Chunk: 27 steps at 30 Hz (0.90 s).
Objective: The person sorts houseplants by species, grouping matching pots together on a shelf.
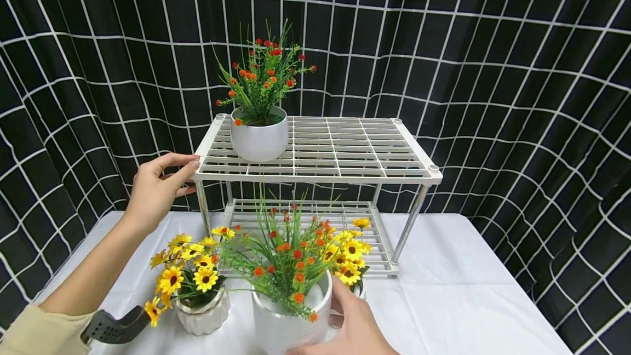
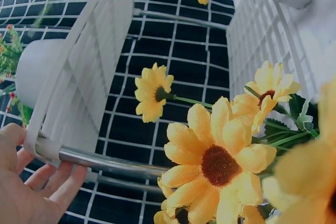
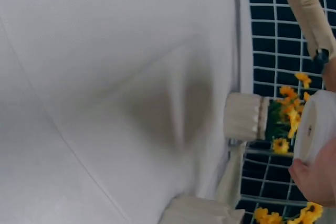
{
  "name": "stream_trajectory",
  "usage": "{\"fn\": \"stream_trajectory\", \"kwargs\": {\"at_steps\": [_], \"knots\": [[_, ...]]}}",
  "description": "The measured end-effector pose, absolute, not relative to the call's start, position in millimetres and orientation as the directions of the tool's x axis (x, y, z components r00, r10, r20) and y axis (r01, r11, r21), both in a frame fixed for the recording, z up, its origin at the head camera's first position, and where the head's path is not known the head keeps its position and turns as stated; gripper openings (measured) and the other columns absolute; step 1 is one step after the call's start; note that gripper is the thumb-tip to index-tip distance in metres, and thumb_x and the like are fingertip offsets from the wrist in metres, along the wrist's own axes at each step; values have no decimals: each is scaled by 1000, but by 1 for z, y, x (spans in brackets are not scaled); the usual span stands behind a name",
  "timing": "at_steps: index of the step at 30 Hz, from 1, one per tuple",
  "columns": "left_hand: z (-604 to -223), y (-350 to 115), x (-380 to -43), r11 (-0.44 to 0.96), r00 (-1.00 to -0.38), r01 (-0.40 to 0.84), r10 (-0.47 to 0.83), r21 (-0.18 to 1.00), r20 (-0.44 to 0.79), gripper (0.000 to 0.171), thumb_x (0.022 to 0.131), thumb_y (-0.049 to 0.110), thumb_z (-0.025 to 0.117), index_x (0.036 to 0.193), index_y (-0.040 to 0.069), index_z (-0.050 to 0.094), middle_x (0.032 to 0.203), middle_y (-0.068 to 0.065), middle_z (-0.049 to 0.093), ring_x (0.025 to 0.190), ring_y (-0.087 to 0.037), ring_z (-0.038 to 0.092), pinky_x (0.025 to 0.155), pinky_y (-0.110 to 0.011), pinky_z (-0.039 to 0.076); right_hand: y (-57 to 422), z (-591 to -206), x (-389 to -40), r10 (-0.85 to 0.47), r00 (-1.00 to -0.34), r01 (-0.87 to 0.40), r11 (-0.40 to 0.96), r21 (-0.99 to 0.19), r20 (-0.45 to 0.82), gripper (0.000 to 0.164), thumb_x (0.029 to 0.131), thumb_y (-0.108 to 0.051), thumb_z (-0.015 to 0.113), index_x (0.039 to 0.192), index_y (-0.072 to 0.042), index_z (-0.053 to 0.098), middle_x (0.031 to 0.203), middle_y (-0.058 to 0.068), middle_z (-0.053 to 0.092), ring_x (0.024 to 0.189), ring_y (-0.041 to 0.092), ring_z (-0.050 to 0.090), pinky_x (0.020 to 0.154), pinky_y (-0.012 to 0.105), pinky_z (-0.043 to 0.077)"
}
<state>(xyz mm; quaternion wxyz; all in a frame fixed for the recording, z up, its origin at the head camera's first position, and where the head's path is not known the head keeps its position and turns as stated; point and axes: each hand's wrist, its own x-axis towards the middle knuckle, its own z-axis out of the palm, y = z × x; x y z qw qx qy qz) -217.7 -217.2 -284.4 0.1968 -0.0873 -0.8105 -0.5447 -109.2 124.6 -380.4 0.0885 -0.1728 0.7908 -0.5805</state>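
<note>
Before the front edge of the white rack (image 1: 317,179), above the table (image 1: 458,278): ribbed white pot (image 1: 278,319) with red and orange flowers, held up; its underside shows in the right wrist view, apart from the tabletop. Right hand (image 1: 352,322) grips it from the right side, digits curled round the wall. Left hand (image 1: 160,188) at the rack's front left corner, thumb and fingers pinching the top shelf (image 1: 416,144) about the metal post (image 2: 113,162).

Left of the held pot, on the table before that corner: pot of yellow flowers (image 1: 204,278). Second yellow-flowered pot (image 1: 349,273) on the table before the lower shelf (image 1: 383,237), partly hidden by held pot and right hand. Round white bowl (image 1: 258,138), red-orange flowers, upright on the top shelf, toward its left edge, nearer front than back.

Black strap (image 1: 115,328) and beige sleeve (image 1: 46,330) on the left arm. Black curtain (image 1: 394,32), white grid, beyond the table's far edge.
</note>
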Motion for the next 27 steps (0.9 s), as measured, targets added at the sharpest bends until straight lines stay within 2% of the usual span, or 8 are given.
{"fn": "stream_trajectory", "kwargs": {"at_steps": [6,12,17,23,27], "knots": [[-284,-217,-217,388,-909,355,-72,851,412,41,110,23,60,136,-9,64,132,-21,56,95,7,63,81,-14,62,128,-361,-105,-334,-942,-147,302,-942,39,91,67,-25,100,144,-12,55,122,2,74,113,20,69,94,30,62],[-284,-218,-218,385,-910,353,-69,853,408,41,110,24,60,136,-9,64,131,-20,56,94,7,63,81,-15,62,132,-341,-107,-307,-944,-223,317,-922,123,91,65,-23,101,144,-16,55,124,4,72,109,19,72,93,24,60],[-284,-218,-218,387,-909,358,-61,850,411,42,110,24,59,136,-9,63,133,-21,56,94,7,63,81,-15,62,136,-329,-110,-273,-947,-254,306,-917,172,88,65,-20,101,142,-15,58,126,6,70,106,19,72,92,27,61],[-284,-218,-218,386,-910,359,-59,850,411,42,110,23,59,137,-9,63,134,-22,55,94,7,63,82,-15,62,140,-314,-118,-224,-953,-271,315,-909,206,89,66,-19,100,143,-14,56,129,8,69,111,20,71,100,28,60],[-284,-218,-218,389,-910,357,-58,849,410,42,110,23,59,137,-9,63,134,-22,55,94,8,63,82,-14,62,143,-302,-127,-207,-952,-285,321,-903,227,88,68,-18,99,144,-13,55,131,10,68,112,23,71,100,30,61]]}}
